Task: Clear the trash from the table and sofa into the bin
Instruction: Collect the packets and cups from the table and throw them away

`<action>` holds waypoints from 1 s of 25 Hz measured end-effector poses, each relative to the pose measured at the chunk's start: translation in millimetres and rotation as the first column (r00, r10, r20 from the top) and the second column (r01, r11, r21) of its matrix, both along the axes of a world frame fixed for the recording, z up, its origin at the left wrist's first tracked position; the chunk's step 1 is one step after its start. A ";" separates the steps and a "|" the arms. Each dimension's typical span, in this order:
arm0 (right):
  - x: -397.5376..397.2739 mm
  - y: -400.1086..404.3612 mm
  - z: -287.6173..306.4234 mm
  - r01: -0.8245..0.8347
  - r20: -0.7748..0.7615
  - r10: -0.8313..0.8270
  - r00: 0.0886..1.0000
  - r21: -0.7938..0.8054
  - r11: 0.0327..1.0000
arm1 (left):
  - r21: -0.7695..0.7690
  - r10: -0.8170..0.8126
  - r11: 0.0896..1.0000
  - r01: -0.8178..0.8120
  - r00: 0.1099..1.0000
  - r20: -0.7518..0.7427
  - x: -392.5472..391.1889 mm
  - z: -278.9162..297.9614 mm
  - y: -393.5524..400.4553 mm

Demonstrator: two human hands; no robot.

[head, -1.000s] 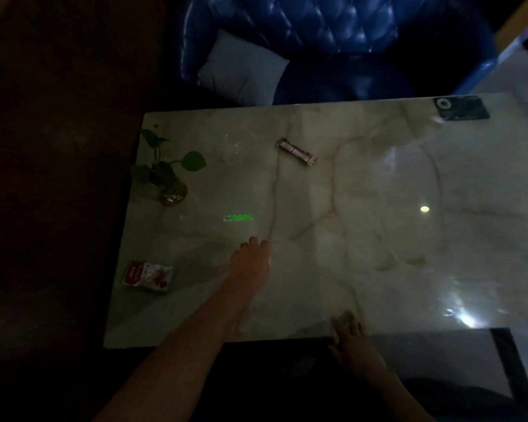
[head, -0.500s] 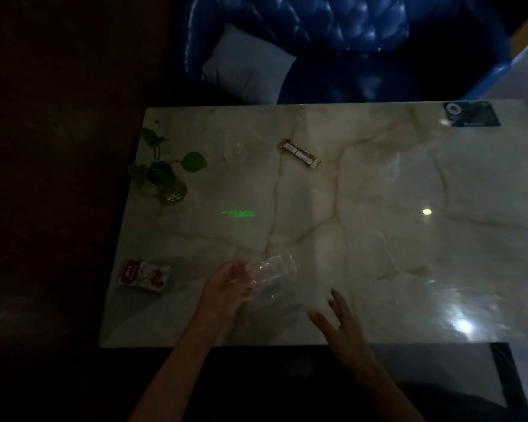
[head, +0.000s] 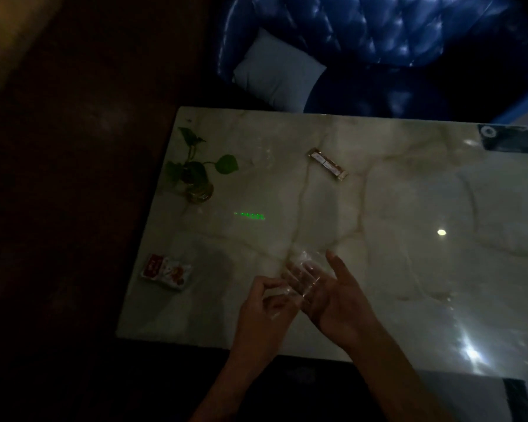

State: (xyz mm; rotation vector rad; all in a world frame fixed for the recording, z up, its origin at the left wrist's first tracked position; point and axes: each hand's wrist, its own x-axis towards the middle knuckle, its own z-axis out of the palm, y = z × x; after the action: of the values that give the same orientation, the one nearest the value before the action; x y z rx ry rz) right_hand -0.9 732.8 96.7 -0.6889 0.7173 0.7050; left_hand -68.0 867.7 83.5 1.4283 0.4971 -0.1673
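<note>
We have a clear plastic cup [head: 302, 274] in both hands, held just above the near part of the marble counter [head: 393, 239]. The left hand [head: 264, 312] has its fingers curled, pinching the cup's near end. The right hand [head: 337, 296] lies under and beside the cup, palm up, fingers mostly straight and cradling it rather than closing on it. The light is dim and the cup is see-through, so we cannot tell its exact tilt or whether it is crushed.

Step in hand, as we judge it: first piece of trash is picked up and being gathered, not yet binned. No bin is in view.

Still on the counter: a red-and-white snack packet [head: 166, 271] near the left edge, just left of our hands, and a long snack bar wrapper [head: 328, 163] farther back towards the middle. A faint clear thing sits near the plant; too dim to name. The potted plant [head: 195, 178] at the far left and the dark card [head: 508, 142] at the far right corner look like keepers, not trash.

The blue sofa [head: 378, 50] beyond the counter carries a pale cushion [head: 279, 80]; we see no trash on it from here.

Next move calls for: settle the cup in one hand, free the other, likely grab the snack packet since it is nearest, then find the bin.
</note>
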 end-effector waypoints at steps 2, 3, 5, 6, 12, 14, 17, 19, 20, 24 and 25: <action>5.0 8.5 -3.0 -0.080 0.022 0.081 0.996 -0.048 0.996 | 0.091 -0.113 0.989 0.114 0.993 -0.010 4.2 -9.6 21.8; 6.2 14.0 -4.4 -0.122 0.047 0.126 0.991 -0.085 0.989 | 0.162 -0.157 0.974 0.158 0.987 -0.016 7.8 -17.0 38.1; 5.6 23.3 -10.5 -0.204 0.127 0.237 0.963 -0.231 0.951 | 0.263 -0.175 0.946 0.189 0.982 -0.076 13.9 -36.5 79.8; 3.4 26.0 -14.0 -0.251 0.164 0.324 0.932 -0.353 0.901 | 0.290 -0.152 0.939 0.186 0.979 -0.137 15.1 -47.2 101.4; -16.8 26.7 -63.1 -0.439 -0.173 0.791 0.587 -0.889 0.131 | 0.550 0.128 0.807 0.215 0.845 -0.519 -4.2 -124.3 209.8; -32.5 19.5 -80.9 -0.481 -0.272 0.841 0.468 -0.877 -0.016 | 0.531 0.278 0.845 0.062 0.797 -0.535 -0.1 -137.7 227.7; -51.4 4.3 -95.2 -0.540 -0.301 0.880 0.369 -0.839 -0.061 | 0.555 0.438 0.824 -0.118 0.754 -0.490 18.3 -149.3 240.2; -60.0 -5.3 -105.5 -0.569 -0.380 0.881 0.280 -0.806 -0.167 | 0.565 0.518 0.801 -0.196 0.701 -0.491 31.4 -152.1 241.0; -63.3 -9.3 -110.0 -0.572 -0.400 0.879 0.260 -0.797 -0.193 | 0.573 0.538 0.793 -0.208 0.680 -0.498 36.0 -153.4 238.8; -66.8 -16.7 -111.4 -0.586 -0.336 0.900 0.277 -0.801 -0.118 | 0.630 0.558 0.757 -0.175 0.675 -0.483 43.1 -160.1 227.0; -66.1 -17.9 -110.5 -0.594 -0.337 0.903 0.269 -0.796 -0.120 | 0.648 0.569 0.742 -0.173 0.674 -0.472 42.9 -162.1 225.7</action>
State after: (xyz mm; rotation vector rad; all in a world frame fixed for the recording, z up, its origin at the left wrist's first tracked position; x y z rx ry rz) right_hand -67.0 714.9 -13.8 -2.3127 0.1353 1.3115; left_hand -25.1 1093.4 -78.6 1.7790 1.5421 -0.1731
